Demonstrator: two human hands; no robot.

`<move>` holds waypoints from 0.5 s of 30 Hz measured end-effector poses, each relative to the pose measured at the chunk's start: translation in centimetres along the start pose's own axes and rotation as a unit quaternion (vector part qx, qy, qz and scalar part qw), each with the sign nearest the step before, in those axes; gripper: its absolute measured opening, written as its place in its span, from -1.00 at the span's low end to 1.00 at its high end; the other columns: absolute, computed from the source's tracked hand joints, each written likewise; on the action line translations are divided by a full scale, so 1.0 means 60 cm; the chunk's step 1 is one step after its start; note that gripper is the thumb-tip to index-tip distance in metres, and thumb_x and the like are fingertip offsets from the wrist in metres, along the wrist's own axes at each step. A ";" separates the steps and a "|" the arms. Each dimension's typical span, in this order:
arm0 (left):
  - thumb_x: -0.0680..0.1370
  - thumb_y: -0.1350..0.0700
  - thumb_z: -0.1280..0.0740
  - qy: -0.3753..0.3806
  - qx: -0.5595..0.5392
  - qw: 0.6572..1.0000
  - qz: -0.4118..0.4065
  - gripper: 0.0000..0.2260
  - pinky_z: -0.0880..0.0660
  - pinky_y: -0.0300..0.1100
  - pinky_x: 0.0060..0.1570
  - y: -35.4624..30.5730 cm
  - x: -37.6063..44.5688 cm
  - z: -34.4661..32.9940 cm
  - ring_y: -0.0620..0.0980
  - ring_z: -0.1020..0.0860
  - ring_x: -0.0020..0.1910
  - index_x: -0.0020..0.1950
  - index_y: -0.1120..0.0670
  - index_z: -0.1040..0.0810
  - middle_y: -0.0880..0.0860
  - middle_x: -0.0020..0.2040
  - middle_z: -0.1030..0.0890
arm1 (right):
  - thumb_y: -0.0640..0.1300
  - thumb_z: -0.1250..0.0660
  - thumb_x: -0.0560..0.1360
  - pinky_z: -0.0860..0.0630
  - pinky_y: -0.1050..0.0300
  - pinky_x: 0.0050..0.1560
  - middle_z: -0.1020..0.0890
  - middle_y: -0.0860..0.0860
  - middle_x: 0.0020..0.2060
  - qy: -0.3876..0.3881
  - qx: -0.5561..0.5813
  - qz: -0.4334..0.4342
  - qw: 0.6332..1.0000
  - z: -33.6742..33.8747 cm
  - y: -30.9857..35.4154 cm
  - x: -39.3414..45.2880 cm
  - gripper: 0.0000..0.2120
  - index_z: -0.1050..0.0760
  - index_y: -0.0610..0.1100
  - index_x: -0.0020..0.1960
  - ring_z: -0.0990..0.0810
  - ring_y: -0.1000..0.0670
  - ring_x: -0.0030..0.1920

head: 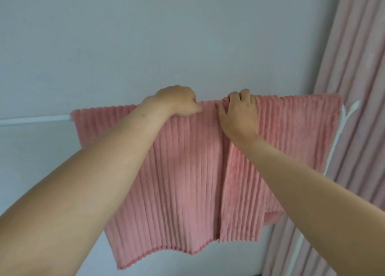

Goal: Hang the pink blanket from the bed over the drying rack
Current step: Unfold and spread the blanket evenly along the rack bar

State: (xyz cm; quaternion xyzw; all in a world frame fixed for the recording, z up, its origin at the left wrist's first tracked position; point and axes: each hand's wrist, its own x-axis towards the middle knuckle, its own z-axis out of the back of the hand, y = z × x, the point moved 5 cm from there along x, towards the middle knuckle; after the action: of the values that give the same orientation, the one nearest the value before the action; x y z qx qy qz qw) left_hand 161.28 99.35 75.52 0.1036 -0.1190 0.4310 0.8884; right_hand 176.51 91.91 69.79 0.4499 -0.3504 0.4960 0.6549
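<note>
Seen from head height, looking slightly upward at a pale grey-white wall. Draped over the white top bar of a drying rack: a pink blanket with narrow vertical ribs, hanging down in front of the wall, lower hem wavy and uneven. Blanket spread along most of the bar, from just right of the bare white stretch on the left to the rack's upright post on the right. A vertical fold or overlap running down the cloth below the right hand, the right-hand portion hanging shorter than the middle.

Two bare forearms reaching up from the bottom corners. Left hand at the top edge of the blanket, knuckles up, fingers curled closed over the cloth at the bar — thumb tip pressed into the fabric toward the right. Right hand just beside it, a small gap of pink cloth between them, fingers bent over the top edge and bunching a small ridge of fabric there; palm side hidden, so firmness of grip cannot be told.

On the right, a pale pink pleated curtain hanging from top to bottom, just behind the rack's white post.
</note>
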 end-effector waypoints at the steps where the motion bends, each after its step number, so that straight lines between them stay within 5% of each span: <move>1: 0.54 -0.22 -0.20 0.009 0.019 1.000 -0.002 -0.65 -0.44 -0.11 -0.06 0.026 -0.004 -0.004 0.08 -0.55 0.02 0.04 0.01 -0.59 0.00 0.04 -0.60 | -0.18 -0.25 0.56 -0.35 0.03 -0.06 -0.50 -0.19 -0.04 0.007 -0.010 -0.014 1.000 -0.007 0.008 0.003 -0.83 -0.53 -0.28 -0.03 -0.47 -0.20 -0.05; 3: 0.56 -0.31 -0.18 -0.001 0.008 1.000 -0.016 -0.63 -0.39 -0.12 -0.09 0.054 -0.015 -0.017 0.07 -0.52 0.00 -0.09 -0.02 -0.50 -0.03 -0.04 -0.55 | -0.35 -0.21 0.53 -0.26 0.10 -0.18 -0.53 -0.17 -0.08 0.013 -0.027 -0.067 0.997 -0.013 0.008 0.013 -0.86 -0.54 -0.28 -0.09 -0.48 -0.18 -0.11; 6: 0.58 -0.33 -0.15 -0.064 -0.029 0.995 -0.071 -0.64 -0.38 -0.10 -0.08 0.064 -0.023 -0.031 0.09 -0.54 0.03 -0.13 -0.06 -0.43 -0.02 -0.05 -0.55 | -0.36 -0.18 0.52 -0.20 0.15 -0.20 -0.55 -0.16 -0.07 0.010 -0.031 -0.156 0.987 -0.010 0.019 0.016 -0.82 -0.57 -0.28 -0.10 -0.42 -0.09 -0.17; 10: 0.57 -0.18 -0.26 -0.010 -0.147 0.986 -0.079 -0.51 -0.45 -0.07 0.02 0.071 -0.002 -0.025 0.15 -0.53 0.17 0.36 0.10 -0.40 0.11 0.24 -0.56 | -0.30 -0.20 0.47 -0.37 0.22 -0.24 -0.67 -0.08 -0.16 0.014 0.035 -0.234 0.972 -0.007 0.055 0.035 -0.77 -0.64 -0.22 -0.16 -0.63 -0.06 -0.15; 13: 0.51 -0.06 -0.43 0.077 -0.356 0.930 -0.053 -0.23 -0.43 -0.07 0.24 0.087 0.012 -0.015 0.10 -0.45 0.32 0.60 0.04 -0.11 0.09 0.42 -0.43 | -0.31 -0.19 0.44 -0.49 0.21 -0.34 -0.66 0.01 -0.32 0.021 0.069 -0.230 0.970 0.001 0.124 0.062 -0.74 -0.58 -0.16 -0.33 -0.60 0.07 -0.33; 15: 0.48 0.13 -0.49 0.122 -0.491 0.861 -0.053 -0.26 -0.44 -0.16 0.14 0.097 0.014 -0.016 -0.01 -0.51 0.22 0.58 -0.03 -0.21 0.01 0.25 -0.50 | -0.30 -0.22 0.48 -0.48 0.26 -0.36 -0.66 0.04 -0.33 0.030 0.131 -0.215 0.967 0.007 0.190 0.074 -0.73 -0.59 -0.16 -0.33 -0.59 0.10 -0.36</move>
State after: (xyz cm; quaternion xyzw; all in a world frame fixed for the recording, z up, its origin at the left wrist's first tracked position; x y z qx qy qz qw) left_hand 157.29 103.75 75.35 -0.3929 -0.1998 0.2781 0.8535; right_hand 166.66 94.17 76.73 0.5815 -0.1582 0.3983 0.6916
